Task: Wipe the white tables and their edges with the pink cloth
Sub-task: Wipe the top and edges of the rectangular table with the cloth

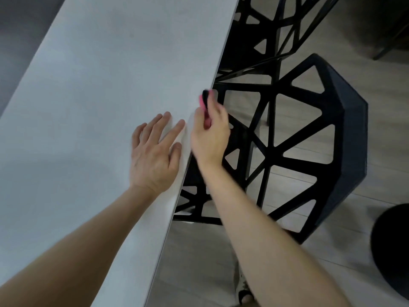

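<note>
Pink cloth (pixel 201 102), gripped by the right hand (pixel 210 138) mid-frame, may slip off the white table (pixel 110 85) edge; the left hand (pixel 155 156) lies flat.

I see a white worktop (pixel 88 107) running from near left to far. My left hand (pixel 152 156) lies flat on it, beside its right edge.

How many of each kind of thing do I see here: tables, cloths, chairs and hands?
Table: 1
Cloth: 1
Chairs: 2, the near chair and the far chair
Hands: 2, the left hand flat on the table and the right hand holding the cloth at the edge
Total: 6
</note>
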Demonstrator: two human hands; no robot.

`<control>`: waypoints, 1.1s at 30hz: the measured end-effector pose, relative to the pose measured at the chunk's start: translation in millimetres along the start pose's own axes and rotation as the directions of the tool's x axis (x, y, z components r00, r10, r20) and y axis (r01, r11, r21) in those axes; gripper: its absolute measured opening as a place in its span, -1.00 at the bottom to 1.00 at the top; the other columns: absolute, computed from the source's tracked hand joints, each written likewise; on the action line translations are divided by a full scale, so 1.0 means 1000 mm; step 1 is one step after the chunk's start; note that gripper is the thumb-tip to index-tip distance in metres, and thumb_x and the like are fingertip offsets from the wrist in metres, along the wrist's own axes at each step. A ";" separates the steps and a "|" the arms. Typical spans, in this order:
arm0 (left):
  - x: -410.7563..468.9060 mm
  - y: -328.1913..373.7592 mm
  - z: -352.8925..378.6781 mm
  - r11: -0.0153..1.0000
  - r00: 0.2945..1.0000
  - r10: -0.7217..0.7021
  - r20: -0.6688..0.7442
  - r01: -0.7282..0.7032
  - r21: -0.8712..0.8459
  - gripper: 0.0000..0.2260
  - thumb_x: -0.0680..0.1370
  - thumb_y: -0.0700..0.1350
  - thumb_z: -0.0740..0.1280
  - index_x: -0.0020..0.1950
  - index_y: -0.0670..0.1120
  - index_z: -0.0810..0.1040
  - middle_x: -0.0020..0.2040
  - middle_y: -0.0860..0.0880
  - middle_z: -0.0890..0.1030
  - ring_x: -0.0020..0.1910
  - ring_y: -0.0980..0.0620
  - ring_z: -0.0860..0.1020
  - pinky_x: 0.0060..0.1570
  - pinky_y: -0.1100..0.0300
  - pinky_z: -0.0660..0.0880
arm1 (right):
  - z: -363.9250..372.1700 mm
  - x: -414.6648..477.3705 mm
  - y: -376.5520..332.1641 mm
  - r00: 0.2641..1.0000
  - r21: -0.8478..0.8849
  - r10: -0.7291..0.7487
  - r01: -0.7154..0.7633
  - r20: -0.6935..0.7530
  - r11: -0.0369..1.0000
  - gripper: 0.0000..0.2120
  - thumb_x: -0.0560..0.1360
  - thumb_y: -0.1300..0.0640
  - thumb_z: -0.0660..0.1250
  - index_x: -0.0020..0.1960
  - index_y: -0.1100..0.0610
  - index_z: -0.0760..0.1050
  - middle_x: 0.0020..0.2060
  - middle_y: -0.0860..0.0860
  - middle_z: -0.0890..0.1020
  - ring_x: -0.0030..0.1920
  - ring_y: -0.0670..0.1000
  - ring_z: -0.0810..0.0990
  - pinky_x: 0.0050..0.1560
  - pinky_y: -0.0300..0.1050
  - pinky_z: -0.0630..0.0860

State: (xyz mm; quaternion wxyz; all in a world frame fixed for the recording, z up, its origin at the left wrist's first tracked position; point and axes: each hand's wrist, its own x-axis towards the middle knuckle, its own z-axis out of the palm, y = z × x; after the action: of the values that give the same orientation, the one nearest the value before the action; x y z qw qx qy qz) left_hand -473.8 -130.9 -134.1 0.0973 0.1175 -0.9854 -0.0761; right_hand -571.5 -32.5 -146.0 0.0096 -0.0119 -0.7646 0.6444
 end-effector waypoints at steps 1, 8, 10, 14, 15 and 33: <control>0.000 0.000 0.000 1.000 1.000 0.001 0.000 -0.001 -0.003 -0.54 0.72 -0.03 0.17 0.65 0.08 0.42 0.67 -0.10 0.37 0.68 -0.10 0.27 0.63 -0.19 0.16 | -0.006 -0.029 0.000 1.000 0.022 -0.006 0.006 0.003 1.000 -0.61 0.75 0.14 0.31 0.57 0.05 0.50 0.39 -0.03 0.58 0.26 -0.08 0.66 0.29 -0.12 0.61; 0.001 -0.002 -0.001 1.000 1.000 0.009 0.007 -0.009 -0.003 -0.54 0.73 0.00 0.14 0.65 0.09 0.41 0.67 -0.09 0.37 0.68 -0.09 0.27 0.63 -0.18 0.16 | -0.027 -0.092 0.012 0.999 0.020 -0.021 0.020 0.036 1.000 -0.65 0.73 0.20 0.33 0.49 0.08 0.59 0.20 -0.03 0.64 0.16 -0.15 0.66 0.19 -0.27 0.59; 0.001 -0.002 0.000 1.000 1.000 0.010 0.000 -0.010 -0.007 -0.55 0.73 0.00 0.16 0.65 0.10 0.42 0.66 -0.08 0.38 0.67 -0.09 0.28 0.63 -0.18 0.16 | -0.009 -0.037 0.009 0.999 0.001 0.006 -0.006 -0.039 1.000 -0.66 0.72 0.20 0.33 0.47 0.07 0.62 0.16 -0.03 0.65 0.08 -0.20 0.63 0.10 -0.41 0.51; 0.002 -0.004 0.001 1.000 1.000 0.022 -0.006 -0.022 -0.003 -0.56 0.73 0.00 0.16 0.63 0.09 0.44 0.65 -0.08 0.40 0.66 -0.09 0.30 0.62 -0.18 0.18 | -0.001 -0.023 0.007 0.997 0.002 0.017 -0.017 -0.071 1.000 -0.63 0.72 0.22 0.32 0.50 0.06 0.59 0.22 -0.04 0.65 0.16 -0.13 0.65 0.18 -0.33 0.57; 0.002 -0.004 0.001 1.000 1.000 0.023 -0.008 -0.023 -0.001 -0.57 0.73 -0.01 0.17 0.62 0.08 0.45 0.65 -0.07 0.40 0.66 -0.09 0.31 0.61 -0.18 0.19 | -0.008 -0.049 0.006 0.999 0.016 0.013 -0.012 -0.051 1.000 -0.63 0.73 0.22 0.32 0.51 0.05 0.57 0.26 -0.04 0.64 0.20 -0.11 0.66 0.22 -0.23 0.61; -0.163 -0.029 -0.037 0.999 1.000 0.012 0.025 -0.011 -0.040 -0.63 0.75 -0.15 0.19 0.54 -0.10 0.56 0.63 -0.10 0.44 0.65 -0.10 0.36 0.58 -0.19 0.31 | -0.062 -0.184 0.005 0.982 0.042 0.050 -0.058 0.180 0.997 -0.63 0.74 0.23 0.31 0.51 0.06 0.57 0.28 -0.10 0.65 0.27 -0.09 0.65 0.32 -0.09 0.61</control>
State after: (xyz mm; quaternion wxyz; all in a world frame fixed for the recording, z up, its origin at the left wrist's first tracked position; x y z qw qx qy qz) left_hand -304.7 -123.1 -131.6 0.0878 0.1089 -0.9855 -0.0964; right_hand -385.3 23.6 -140.4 -0.0764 0.0257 -0.7463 0.6607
